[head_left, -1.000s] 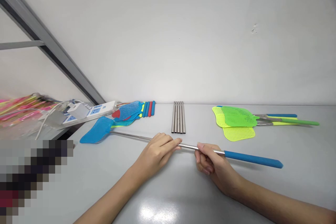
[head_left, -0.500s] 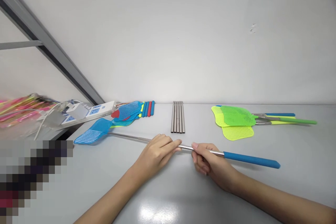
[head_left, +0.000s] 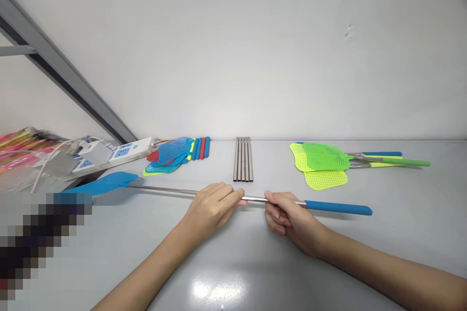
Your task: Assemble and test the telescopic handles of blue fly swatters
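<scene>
Blue fly swatter (head_left: 255,198) runs crosswise through both hands (head_left: 215,204) (head_left: 294,216), each closed around its shaft (head_left: 160,188).

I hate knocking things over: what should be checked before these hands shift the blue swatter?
1. Left hand on metal shaft: ok, closed on it.
2. Right hand on shaft: ok, gripping near blue handle.
3. Handle firmly fixed: cannot tell.
4. Blue head fully visible: not ok, left end pixelated.
5. Head clear of power strip: cannot tell.
6. Metal tubes clear of both hands: ok, lying beyond them.
</scene>
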`<state>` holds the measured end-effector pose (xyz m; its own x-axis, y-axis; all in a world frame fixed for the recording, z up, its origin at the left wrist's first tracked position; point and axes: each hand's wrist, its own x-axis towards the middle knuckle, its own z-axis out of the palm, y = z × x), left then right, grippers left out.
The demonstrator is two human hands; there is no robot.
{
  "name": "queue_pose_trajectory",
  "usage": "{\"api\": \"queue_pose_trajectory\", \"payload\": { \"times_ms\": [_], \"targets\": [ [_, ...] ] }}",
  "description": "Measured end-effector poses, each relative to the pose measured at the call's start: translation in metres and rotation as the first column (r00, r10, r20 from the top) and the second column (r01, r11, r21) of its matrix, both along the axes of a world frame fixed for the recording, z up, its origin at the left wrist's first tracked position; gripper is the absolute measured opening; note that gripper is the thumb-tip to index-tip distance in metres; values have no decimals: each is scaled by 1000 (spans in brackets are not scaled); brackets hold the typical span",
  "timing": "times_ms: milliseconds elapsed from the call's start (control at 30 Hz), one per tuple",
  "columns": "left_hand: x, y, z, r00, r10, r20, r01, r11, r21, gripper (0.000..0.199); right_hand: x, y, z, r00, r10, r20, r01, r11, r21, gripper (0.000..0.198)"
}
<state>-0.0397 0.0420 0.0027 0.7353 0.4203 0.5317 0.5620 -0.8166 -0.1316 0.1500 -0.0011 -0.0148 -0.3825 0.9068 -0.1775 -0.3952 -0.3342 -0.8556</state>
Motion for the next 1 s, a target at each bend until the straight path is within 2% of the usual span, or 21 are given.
{"api": "queue_pose_trajectory", "payload": {
  "times_ms": [133, 233, 533, 733, 1000],
  "targets": [
    [0, 2, 3, 1000, 6, -20, -4, 992, 129, 28, 2, 0, 4, 1000, 12, -13, -13, 1000, -29, 41],
    [-1, 3, 5, 999, 10, -39, -4, 986, 165, 31, 3, -1, 9, 1000, 22, -5, -23, 997, -73, 39],
    [-5, 3, 17, 995, 18, -95, -2, 985, 172, 30, 4, -5, 20, 1000, 13, 5, -12, 989, -149, 37],
    [-10, 4, 18, 993, 25, -116, -2, 980, 199, 30, 3, -5, 23, 999, 17, -35, -24, 979, -201, 36],
    [-17, 7, 21, 994, 24, -109, -2, 980, 200, 30, 5, -4, 25, 999, 9, -37, -15, 983, -181, 36]
  ]
}}
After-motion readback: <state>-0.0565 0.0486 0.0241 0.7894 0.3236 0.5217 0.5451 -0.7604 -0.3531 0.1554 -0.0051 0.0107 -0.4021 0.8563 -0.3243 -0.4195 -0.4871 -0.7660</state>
